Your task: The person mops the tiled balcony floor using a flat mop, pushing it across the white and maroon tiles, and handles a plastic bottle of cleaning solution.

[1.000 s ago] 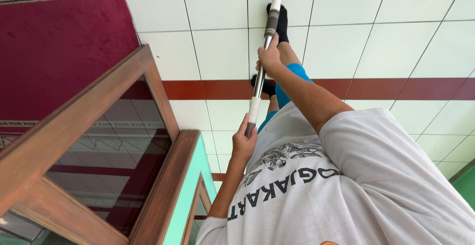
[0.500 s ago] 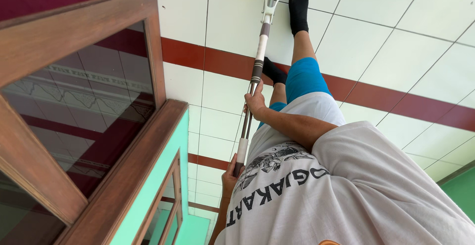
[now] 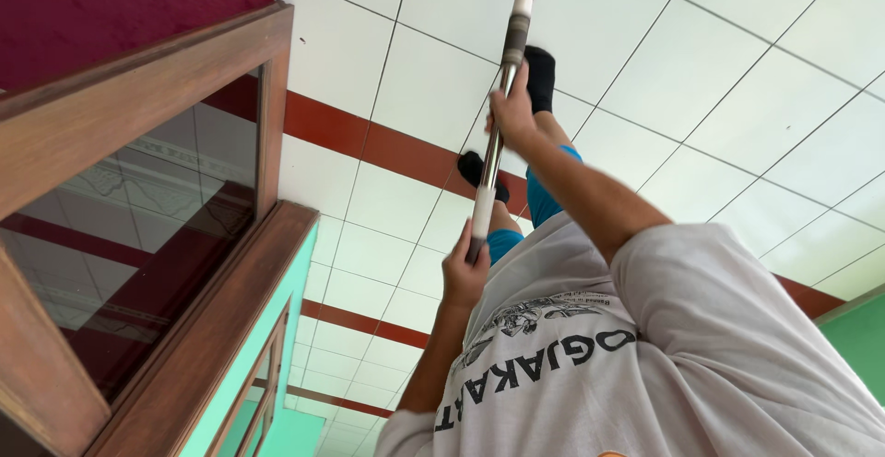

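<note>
1. right hand (image 3: pixel 510 111): grip wrapped around a long metal pole (image 3: pixel 489 176), on its far stretch.
2. left hand (image 3: pixel 464 273): grip closed around the pole's near end, close to the grey shirt (image 3: pixel 599 365).
3. pole: running from the left grip past the right grip, out over the white tiled floor (image 3: pixel 701 79).
4. black socks (image 3: pixel 539 74): just beyond the right grip.
5. wooden-framed glass door (image 3: pixel 157 226): well left of both grips.
6. red tile band (image 3: pixel 369 139): crossing the floor between door and pole.

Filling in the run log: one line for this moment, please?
left hand: grips pole low | right hand: grips pole higher | underfoot: tiled floor, white with red strips
</note>
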